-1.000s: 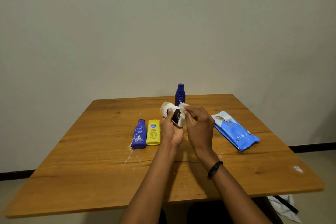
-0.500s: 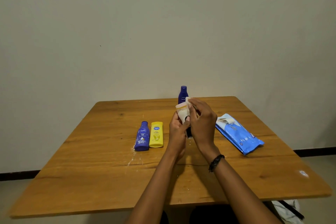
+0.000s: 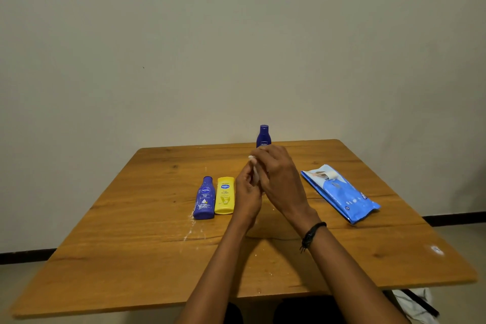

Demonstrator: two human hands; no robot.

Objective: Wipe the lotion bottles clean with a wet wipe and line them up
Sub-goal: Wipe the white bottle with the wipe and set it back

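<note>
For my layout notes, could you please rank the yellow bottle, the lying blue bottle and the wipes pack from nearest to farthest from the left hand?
1. Yellow bottle, just left of the left hand.
2. Lying blue bottle, next one leftward.
3. Wipes pack, on the right, past the right hand.

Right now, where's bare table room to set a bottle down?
Bare wood lies left of the lying blue bottle, out to the table edge, and behind the yellow bottle. Crowded: the left hand and right hand fill the gap between yellow bottle and wipes pack, upright blue bottle behind them.
</note>
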